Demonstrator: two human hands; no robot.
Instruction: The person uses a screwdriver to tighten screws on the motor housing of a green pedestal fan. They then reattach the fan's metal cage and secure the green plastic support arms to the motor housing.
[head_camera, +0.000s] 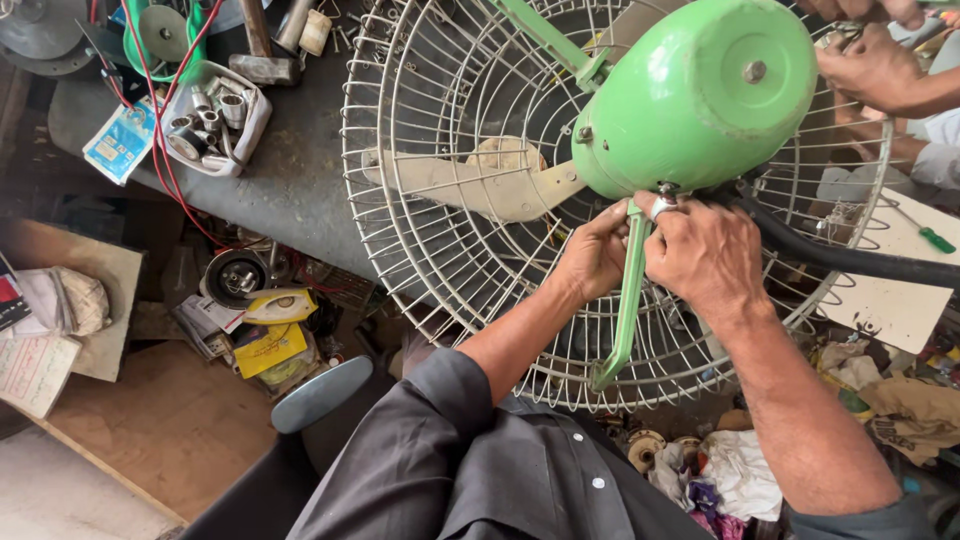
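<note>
— What's over the worktop (290, 180)?
— A wire fan guard (440, 230), with the green motor housing (690, 95) at its centre.
— And the hands?
— Left hand (595, 250) has its grip pinched on the green bracket (628, 300); right hand (705, 250) is closed on it just beside.

Motor housing (700, 95) atop wire guard (430, 200)

Blue and white flat packet (122, 140), rectangular, upper left on the dark bench edge, red wires crossing it. Yellow box (268, 347) with red print, low on the cluttered floor at centre-left; above it a pale yellow wrapper (281, 305), possibly a bag. Paper sheet with handwriting (35, 370), far left.
</note>
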